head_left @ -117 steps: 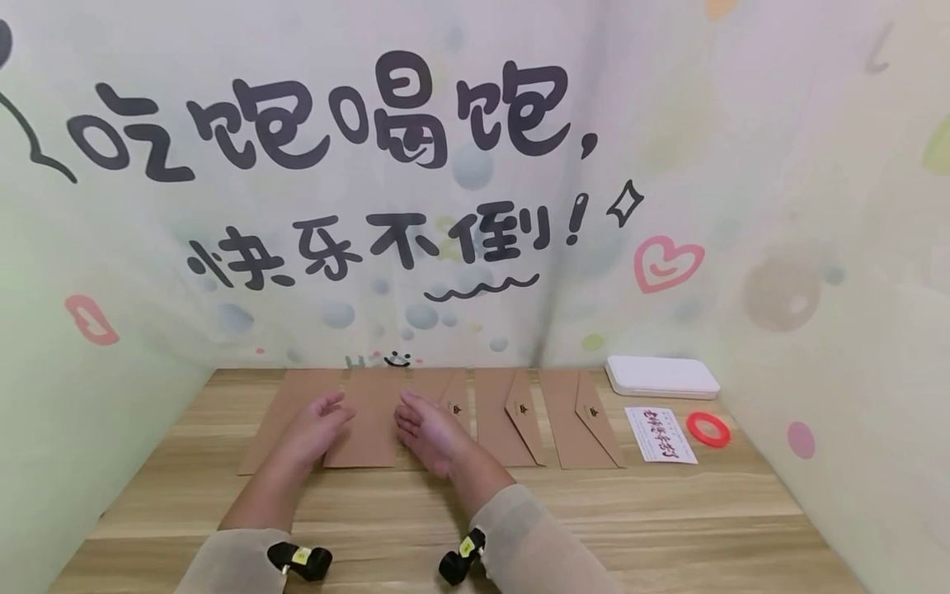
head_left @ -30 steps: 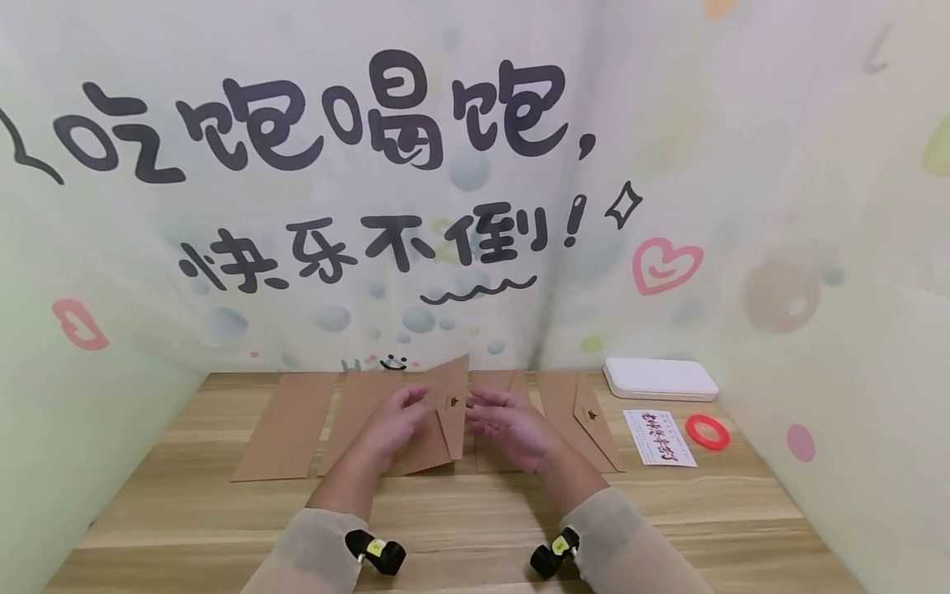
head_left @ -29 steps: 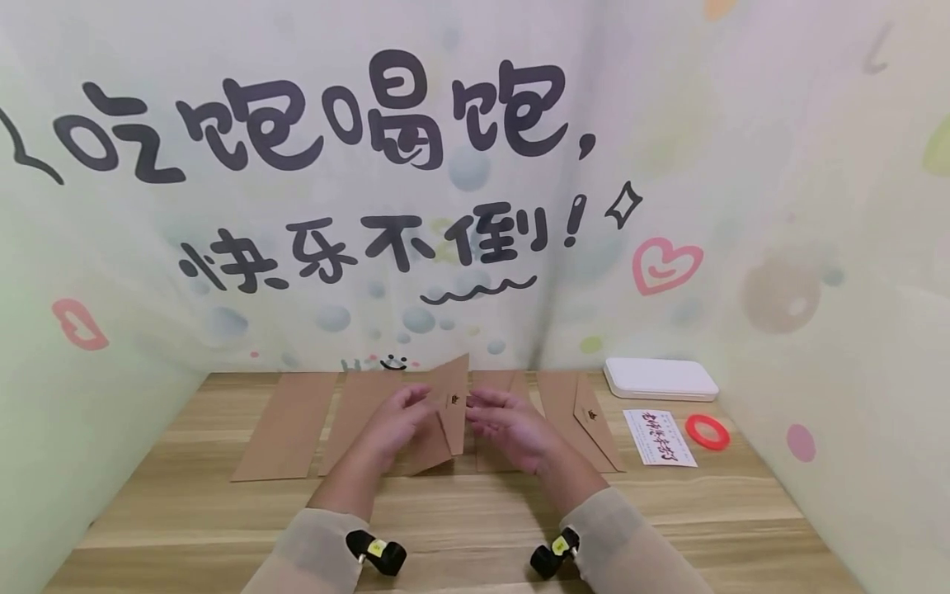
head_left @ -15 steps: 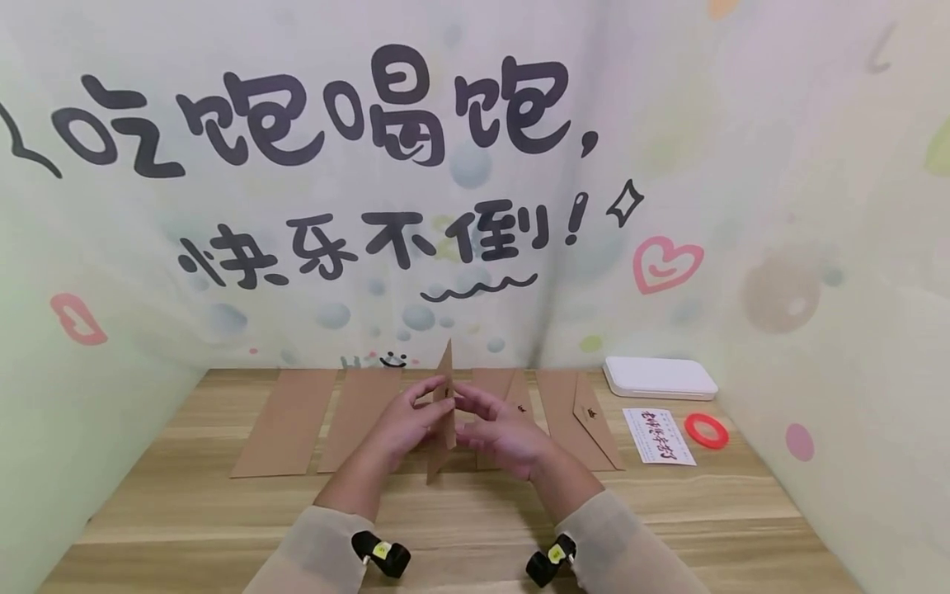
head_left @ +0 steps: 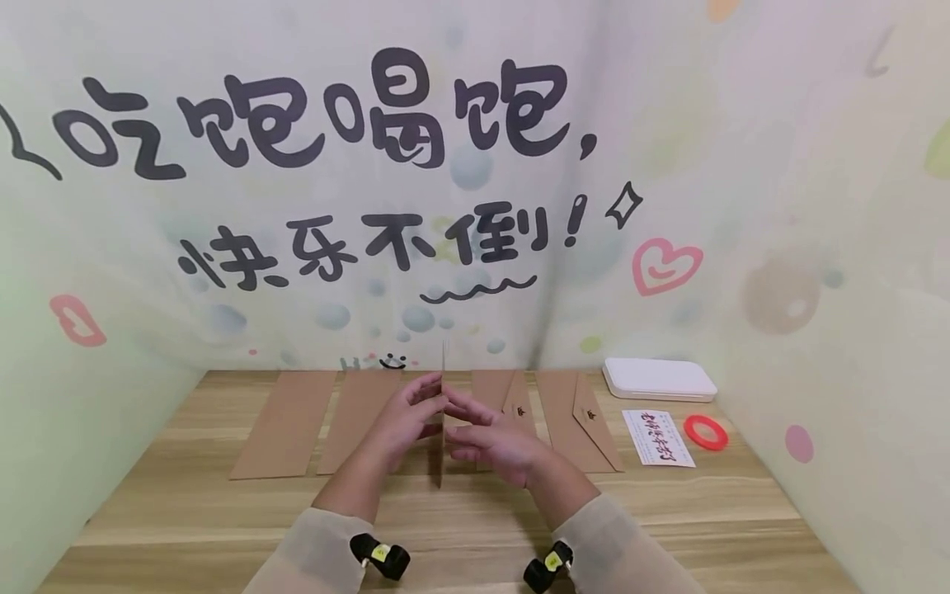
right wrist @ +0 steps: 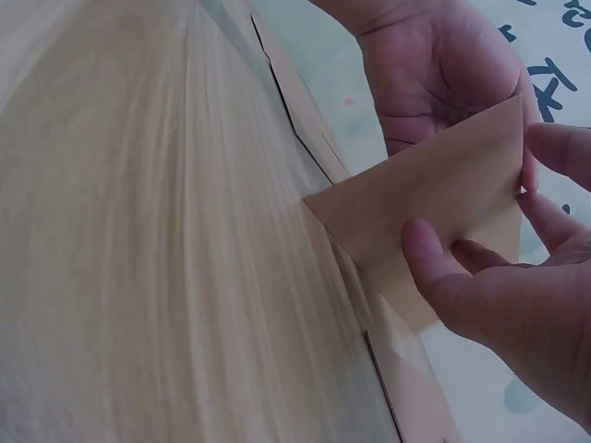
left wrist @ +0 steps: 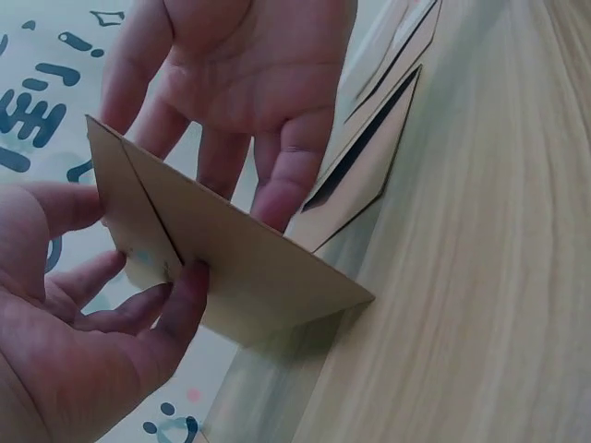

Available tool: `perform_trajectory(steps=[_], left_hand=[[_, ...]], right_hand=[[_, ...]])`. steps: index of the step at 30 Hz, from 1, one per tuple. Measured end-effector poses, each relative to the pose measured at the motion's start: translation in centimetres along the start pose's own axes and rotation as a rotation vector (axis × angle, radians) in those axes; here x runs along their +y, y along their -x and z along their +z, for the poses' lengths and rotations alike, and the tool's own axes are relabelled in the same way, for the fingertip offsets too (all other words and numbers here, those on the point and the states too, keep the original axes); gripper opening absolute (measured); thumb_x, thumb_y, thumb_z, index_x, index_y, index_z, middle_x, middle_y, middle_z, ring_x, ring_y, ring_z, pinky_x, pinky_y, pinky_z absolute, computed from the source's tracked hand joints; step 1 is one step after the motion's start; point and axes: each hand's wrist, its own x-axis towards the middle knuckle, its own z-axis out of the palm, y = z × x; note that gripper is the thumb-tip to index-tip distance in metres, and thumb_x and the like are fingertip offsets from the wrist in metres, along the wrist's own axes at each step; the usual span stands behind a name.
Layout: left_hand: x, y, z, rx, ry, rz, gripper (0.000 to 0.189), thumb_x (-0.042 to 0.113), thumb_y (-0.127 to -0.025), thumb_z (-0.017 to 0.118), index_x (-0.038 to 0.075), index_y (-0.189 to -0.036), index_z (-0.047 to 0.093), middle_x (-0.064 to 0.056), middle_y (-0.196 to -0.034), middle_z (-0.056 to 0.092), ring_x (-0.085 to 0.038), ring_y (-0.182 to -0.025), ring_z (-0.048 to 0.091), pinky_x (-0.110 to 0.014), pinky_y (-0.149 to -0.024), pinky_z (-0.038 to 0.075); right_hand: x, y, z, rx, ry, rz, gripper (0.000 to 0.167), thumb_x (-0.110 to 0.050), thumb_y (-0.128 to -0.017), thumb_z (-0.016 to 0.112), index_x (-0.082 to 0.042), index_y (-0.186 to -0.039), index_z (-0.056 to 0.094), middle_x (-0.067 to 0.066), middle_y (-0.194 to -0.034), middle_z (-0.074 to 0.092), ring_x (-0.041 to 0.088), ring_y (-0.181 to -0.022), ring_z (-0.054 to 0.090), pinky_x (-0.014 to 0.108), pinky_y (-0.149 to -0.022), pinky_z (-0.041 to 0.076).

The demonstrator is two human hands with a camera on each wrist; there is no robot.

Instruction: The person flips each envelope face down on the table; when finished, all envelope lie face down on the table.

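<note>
The left hand (head_left: pixel 401 425) and right hand (head_left: pixel 500 441) face each other across an upright brown envelope (left wrist: pixel 268 277), forearms angled inward. Both hands' fingers are bent and spread, holding it from opposite sides: the left thumb rests on the flap face, the right thumb on the plain face. From the head view it stands nearly edge-on, its top rising past the tabletop's (head_left: pixel 445 553) far edge; whether its lowest corner touches the wood I cannot tell.

It is over a gap in the row of envelopes — two plain-faced ones on the left, the outer envelope (head_left: pixel 285 421) and the inner envelope (head_left: pixel 352 412), and two flap-up ones on the right. Wood grain runs from the row's near edges back to the sleeves. The white case (head_left: pixel 660 379), printed card (head_left: pixel 656 437) and red ring (head_left: pixel 688 432) lie well apart, near the right wall (head_left: pixel 816 165).
</note>
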Motion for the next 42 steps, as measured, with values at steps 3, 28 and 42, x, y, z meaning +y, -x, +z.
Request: perform_trajectory(steps=[3, 28, 42], left_hand=[[0.0, -0.2, -0.2, 0.006, 0.037, 0.007, 0.058, 0.020, -0.108, 0.062, 0.015, -0.163, 0.044, -0.021, -0.168, 0.044, -0.036, -0.143, 0.058, -0.049, -0.109, 0.058], [-1.4, -0.9, -2.0, 0.229, -0.150, 0.010, 0.066, -0.010, -0.093, 0.057, 0.003, -0.158, 0.049, -0.021, -0.164, 0.050, -0.042, -0.150, 0.051, -0.050, -0.115, 0.053], [-1.9, -1.0, -2.4, 0.179, -0.269, -0.063, 0.065, 0.002, -0.098, 0.058, -0.001, -0.161, 0.042, -0.032, -0.164, 0.044, -0.046, -0.151, 0.047, -0.053, -0.117, 0.052]], right_hand=[[0.3, 0.0, 0.1, 0.008, 0.020, 0.016, 0.063, -0.021, -0.106, 0.065, -0.026, -0.165, 0.043, 0.007, -0.178, 0.030, 0.031, -0.151, 0.047, 0.045, -0.116, 0.053], [1.3, -0.7, -1.7, 0.179, -0.081, 0.024, 0.059, -0.015, -0.112, 0.049, 0.007, -0.164, 0.030, 0.032, -0.170, 0.033, 0.045, -0.161, 0.031, 0.056, -0.132, 0.032], [1.6, -1.2, -2.3, 0.160, -0.108, 0.010, 0.061, -0.015, -0.113, 0.047, 0.008, -0.165, 0.026, 0.032, -0.172, 0.027, 0.045, -0.163, 0.027, 0.057, -0.133, 0.026]])
